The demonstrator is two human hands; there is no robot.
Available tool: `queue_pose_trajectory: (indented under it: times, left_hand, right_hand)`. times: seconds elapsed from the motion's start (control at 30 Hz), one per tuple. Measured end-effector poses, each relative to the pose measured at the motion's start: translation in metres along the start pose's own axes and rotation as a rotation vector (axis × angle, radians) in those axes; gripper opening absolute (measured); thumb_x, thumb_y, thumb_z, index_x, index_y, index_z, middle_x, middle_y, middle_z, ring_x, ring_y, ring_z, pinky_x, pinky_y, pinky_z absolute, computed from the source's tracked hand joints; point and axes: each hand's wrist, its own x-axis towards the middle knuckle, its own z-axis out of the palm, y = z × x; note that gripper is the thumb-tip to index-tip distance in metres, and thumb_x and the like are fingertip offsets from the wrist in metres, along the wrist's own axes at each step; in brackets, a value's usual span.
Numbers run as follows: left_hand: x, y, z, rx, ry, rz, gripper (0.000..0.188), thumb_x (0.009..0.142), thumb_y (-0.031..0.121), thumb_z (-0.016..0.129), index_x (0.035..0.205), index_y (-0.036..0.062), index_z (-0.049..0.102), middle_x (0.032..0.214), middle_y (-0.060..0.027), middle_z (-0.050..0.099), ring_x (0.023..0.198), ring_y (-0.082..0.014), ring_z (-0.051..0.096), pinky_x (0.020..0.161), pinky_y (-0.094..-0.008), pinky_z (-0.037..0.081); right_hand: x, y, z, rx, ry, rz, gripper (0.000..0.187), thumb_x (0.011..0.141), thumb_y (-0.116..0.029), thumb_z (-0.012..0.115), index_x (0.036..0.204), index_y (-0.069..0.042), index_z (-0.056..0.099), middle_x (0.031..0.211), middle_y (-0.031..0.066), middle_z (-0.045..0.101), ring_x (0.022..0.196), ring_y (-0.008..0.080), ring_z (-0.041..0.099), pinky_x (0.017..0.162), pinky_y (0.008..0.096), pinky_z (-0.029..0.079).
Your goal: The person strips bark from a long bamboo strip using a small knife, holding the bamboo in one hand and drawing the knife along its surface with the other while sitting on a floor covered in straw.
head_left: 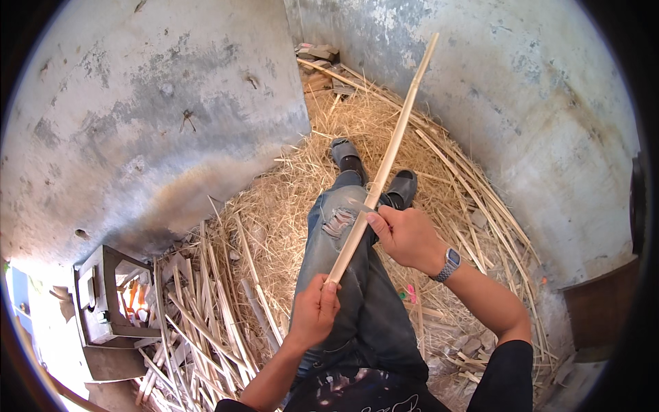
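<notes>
A long, pale split bamboo strip (392, 147) slants over my jeans, from my lap up toward the far wall. My left hand (316, 310) is closed round its near end, thumb on top. Farther along, my right hand (406, 237) is closed at the strip's right side, with the thumb pressed near its edge. A short grey blade (360, 205), apparently a knife's, crosses the strip beside that thumb; its handle is hidden in my fist. The strip's far end sticks out free beyond my feet.
Pale shavings (274, 199) cover the floor round my legs. Several bamboo strips (213, 309) lie piled at the left, beside a dark box-like frame (113, 302). More long strips (480, 189) run along the right wall (542, 103). Bricks (317, 53) sit in the far corner.
</notes>
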Motion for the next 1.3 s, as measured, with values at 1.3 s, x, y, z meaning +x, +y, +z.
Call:
queue_pose_trajectory:
  times: [1.3]
  left_hand:
    - [0.052, 0.004, -0.003, 0.187, 0.022, 0.096, 0.030, 0.114, 0.025, 0.047, 0.095, 0.0044, 0.060, 0.059, -0.0026, 0.052, 0.054, -0.0148, 0.055, 0.055, -0.0336, 0.043]
  right_hand:
    - [-0.015, -0.021, 0.013, -0.238, -0.081, -0.085, 0.048, 0.109, -0.046, 0.051, 0.081, -0.009, 0.061, 0.056, 0.0173, 0.060, 0.052, 0.0415, 0.064, 0.048, 0.0532, 0.050]
